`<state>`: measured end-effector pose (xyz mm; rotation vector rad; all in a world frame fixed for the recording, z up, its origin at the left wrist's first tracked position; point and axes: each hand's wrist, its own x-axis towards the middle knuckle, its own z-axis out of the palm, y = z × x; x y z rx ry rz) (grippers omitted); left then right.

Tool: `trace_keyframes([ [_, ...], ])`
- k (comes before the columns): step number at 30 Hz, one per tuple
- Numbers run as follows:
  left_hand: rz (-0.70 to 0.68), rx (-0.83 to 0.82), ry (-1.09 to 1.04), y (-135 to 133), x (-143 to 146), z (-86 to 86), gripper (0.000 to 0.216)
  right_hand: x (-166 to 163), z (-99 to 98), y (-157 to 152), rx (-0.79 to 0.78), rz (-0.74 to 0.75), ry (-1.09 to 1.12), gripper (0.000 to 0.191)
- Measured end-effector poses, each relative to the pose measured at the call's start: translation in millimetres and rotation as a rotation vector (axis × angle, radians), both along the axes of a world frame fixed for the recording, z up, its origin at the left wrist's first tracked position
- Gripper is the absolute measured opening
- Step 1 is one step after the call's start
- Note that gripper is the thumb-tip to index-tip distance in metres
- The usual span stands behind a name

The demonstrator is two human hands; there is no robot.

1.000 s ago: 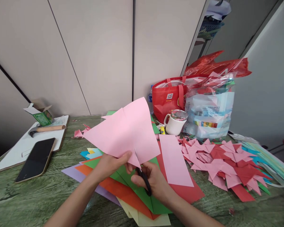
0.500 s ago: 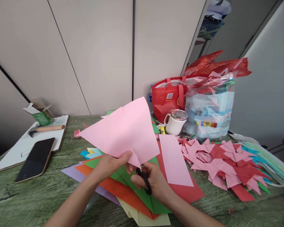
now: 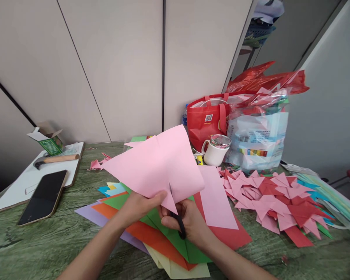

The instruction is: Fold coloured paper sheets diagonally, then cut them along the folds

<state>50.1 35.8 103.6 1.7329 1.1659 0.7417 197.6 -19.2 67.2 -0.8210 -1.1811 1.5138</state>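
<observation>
Between thumb and fingers, my left hand grips a large pink sheet of paper near its lower edge. The sheet is held up, curved, with a pointed corner to the left. In my right hand is a pair of scissors with black handles. Their blades sit in a cut at the sheet's lower edge, beside a narrow pointed flap. Part of the blades is hidden behind the paper. Below both hands lies a stack of coloured sheets, with green paper above orange paper.
Folded pink and red paper pieces are heaped on the right. Behind them stand a white mug, a red bag and a plastic bag. At left are a phone, a hammer and a green box.
The pink sheet has shifted slightly right and down, and its right side now bends more. My left hand has moved a little right with it; the scissors remain in the cut.
</observation>
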Motion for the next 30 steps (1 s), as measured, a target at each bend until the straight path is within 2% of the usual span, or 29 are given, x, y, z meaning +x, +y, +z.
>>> trace_keyframes([
  [7,-0.033,-0.015,-0.02,0.7,0.6,-2.2,0.029,0.3,-0.4,-0.6,0.005,-0.016,0.012,0.048],
  [11,-0.103,-0.066,-0.022,3.6,-1.9,-10.0,0.031,-0.3,-2.4,-0.4,-0.005,-0.031,0.016,0.046],
  [14,-0.104,-0.073,-0.025,4.7,-3.0,-13.9,0.031,-0.9,-3.2,-0.2,-0.013,-0.038,0.012,0.045],
  [23,-0.135,-0.084,-0.053,-0.7,0.6,1.0,0.03,-1.7,-3.3,-0.9,-0.057,-0.056,0.001,0.033],
  [30,-0.15,-0.104,-0.077,-4.3,1.0,3.5,0.029,-1.0,-5.5,-1.7,-0.051,-0.055,-0.035,0.022],
])
